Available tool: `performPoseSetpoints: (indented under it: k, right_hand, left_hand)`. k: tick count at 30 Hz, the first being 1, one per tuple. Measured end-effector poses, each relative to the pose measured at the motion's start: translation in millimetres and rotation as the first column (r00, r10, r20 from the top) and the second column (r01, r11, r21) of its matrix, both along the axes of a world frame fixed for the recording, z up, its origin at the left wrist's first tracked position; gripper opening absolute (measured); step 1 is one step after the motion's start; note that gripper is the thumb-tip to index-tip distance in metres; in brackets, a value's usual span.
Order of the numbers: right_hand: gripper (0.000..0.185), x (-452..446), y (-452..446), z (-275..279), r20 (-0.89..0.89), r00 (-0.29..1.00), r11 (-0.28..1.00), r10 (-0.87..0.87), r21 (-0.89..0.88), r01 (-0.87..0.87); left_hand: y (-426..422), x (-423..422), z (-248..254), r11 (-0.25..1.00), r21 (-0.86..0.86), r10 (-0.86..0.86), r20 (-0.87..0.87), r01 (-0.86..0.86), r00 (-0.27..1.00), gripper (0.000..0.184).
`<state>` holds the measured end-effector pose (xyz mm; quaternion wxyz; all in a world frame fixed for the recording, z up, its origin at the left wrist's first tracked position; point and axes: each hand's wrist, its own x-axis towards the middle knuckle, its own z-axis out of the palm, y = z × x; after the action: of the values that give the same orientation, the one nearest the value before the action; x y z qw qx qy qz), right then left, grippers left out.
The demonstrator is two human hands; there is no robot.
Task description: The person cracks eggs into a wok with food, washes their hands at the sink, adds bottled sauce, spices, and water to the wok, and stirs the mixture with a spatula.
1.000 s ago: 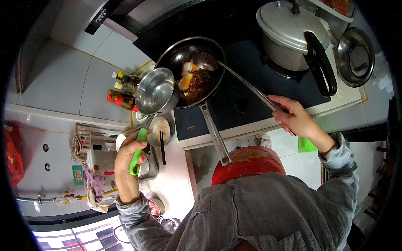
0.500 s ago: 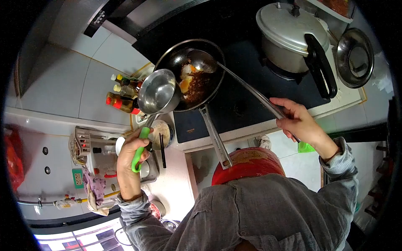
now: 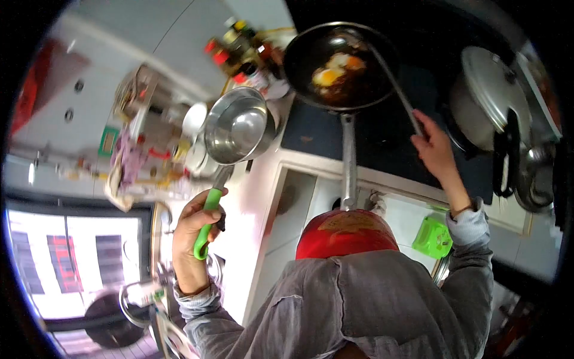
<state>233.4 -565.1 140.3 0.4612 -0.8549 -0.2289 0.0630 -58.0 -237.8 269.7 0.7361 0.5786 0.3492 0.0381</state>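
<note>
My left hand [image 3: 197, 230] is wrapped round the green handle of a small metal pot [image 3: 239, 127], held over the counter left of the stove. The pot's inside is shiny and looks empty. My right hand [image 3: 431, 143] grips the long metal handle of a ladle [image 3: 391, 78], whose head end reaches into the dark wok [image 3: 292, 63]. In the wok lie eggs with orange yolks [image 3: 329, 76] and a dark brown sauce. The wok's metal handle [image 3: 349, 155] points toward my body.
A pressure cooker [image 3: 487, 99] stands on the right of the black stove [image 3: 376, 134]. Sauce bottles [image 3: 239, 48] are by the wall behind the pot. White bowls [image 3: 195, 118] stand at the left. A green plastic object [image 3: 431, 237] is below the counter.
The view has turned toward the left. The small pot has moved away from the wok's rim, over the counter. My right hand still holds the ladle in the wok.
</note>
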Motion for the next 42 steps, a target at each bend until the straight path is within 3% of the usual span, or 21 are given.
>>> performPoseSetpoints:
  k: [6, 7, 13, 16, 17, 18, 21, 24, 27, 30, 31, 34, 36, 38, 39, 41, 42]
  right_hand:
    - [0.050, 12.1, 15.8, -12.8, 0.049, 0.994, 0.982, 0.098, -0.164, -0.089]
    - [0.051, 17.2, 13.7, -23.0, 0.172, 0.974, 0.972, 0.145, -0.207, -0.108]
    - [0.055, 1.1, 15.8, 8.2, 0.067, 0.981, 0.922, 0.181, -0.359, -0.146]
    - [0.053, 12.1, -1.1, -1.0, 0.333, 0.890, 0.919, 0.310, -0.344, -0.191]
    - [0.054, 1.0, 4.2, 24.1, 0.120, 0.965, 0.915, 0.235, -0.363, -0.178]
    - [0.055, 14.2, -3.6, 20.1, 0.141, 0.948, 0.914, 0.286, -0.338, -0.225]
    - [0.052, 10.0, 11.0, 48.5, -0.107, 0.989, 0.953, 0.104, -0.274, -0.130]
    - [0.050, 18.0, 15.8, 31.5, -0.082, 0.994, 0.983, 0.075, -0.159, -0.087]
    - [0.049, 17.4, 27.5, 19.3, -0.044, 0.998, 0.985, 0.047, -0.162, -0.054]
    - [0.048, 20.6, 32.6, 2.0, -0.047, 0.997, 0.998, 0.056, -0.038, -0.058]
    - [0.048, 16.7, 36.5, 5.5, -0.091, 0.995, 0.999, 0.034, -0.036, -0.038]
    - [0.047, 19.1, 35.4, 1.9, -0.125, 0.992, 0.999, 0.037, -0.001, -0.037]
    - [0.047, 23.0, 34.1, -0.6, -0.126, 0.991, 0.999, 0.038, 0.003, -0.038]
    - [0.047, 21.1, 34.7, 2.5, -0.138, 0.990, 1.000, 0.030, 0.002, -0.030]
    - [0.047, 15.5, 37.7, 7.9, -0.151, 0.988, 1.000, 0.019, 0.002, -0.019]
    - [0.048, 5.7, 45.7, 12.5, -0.162, 0.987, 1.000, -0.012, 0.019, 0.015]
    - [0.049, 1.4, 49.4, 11.8, -0.160, 0.986, 0.999, -0.033, 0.036, 0.039]
  left_hand:
    - [-23.6, -98.0, -43.6, 0.971, -0.035, 0.235, -0.054, -0.237, 0.971, 0.047]
    - [-26.2, -111.4, -54.2, 0.962, -0.035, 0.268, -0.053, -0.270, 0.962, 0.046]
    - [-23.0, -171.2, -121.1, 0.903, -0.047, 0.423, -0.090, -0.428, 0.902, 0.044]
    - [-10.5, -185.9, -161.1, 0.886, -0.058, 0.455, -0.076, -0.459, 0.887, 0.042]
    - [-6.2, -187.1, -172.4, 0.880, -0.066, 0.467, -0.056, -0.470, 0.883, 0.042]
    - [-1.3, -187.6, -181.8, 0.879, -0.031, 0.472, -0.074, -0.475, 0.878, 0.043]
    - [12.9, -183.5, -196.0, 0.874, -0.005, 0.484, -0.060, -0.485, 0.873, 0.045]
    - [24.3, -185.2, -198.9, 0.866, -0.052, 0.495, -0.036, -0.497, 0.868, 0.044]
    - [40.3, -184.7, -190.9, 0.878, -0.137, 0.460, -0.027, -0.459, 0.888, 0.041]
    - [44.3, -180.3, -181.0, 0.847, -0.271, 0.483, 0.031, -0.458, 0.875, 0.048]
    - [51.0, -188.6, -193.6, 0.869, -0.312, 0.416, 0.046, -0.383, 0.908, 0.059]
    - [64.6, -191.9, -198.1, 0.811, -0.187, 0.540, -0.127, -0.554, 0.832, 0.060]
    - [90.5, -191.6, -182.3, 0.765, 0.240, 0.644, -0.242, -0.598, 0.726, 0.046]
    - [132.2, -182.9, -182.5, 0.632, 0.519, 0.645, 0.062, -0.576, 0.762, 0.030]
    - [150.9, -163.3, -170.1, 0.621, 0.536, 0.630, 0.094, -0.572, 0.771, 0.028]
    - [189.7, -121.2, -162.4, 0.555, 0.727, 0.541, 0.055, -0.405, 0.839, 0.031]
    - [219.3, -102.8, -179.2, 0.440, 0.851, 0.456, 0.065, -0.288, 0.888, 0.033]
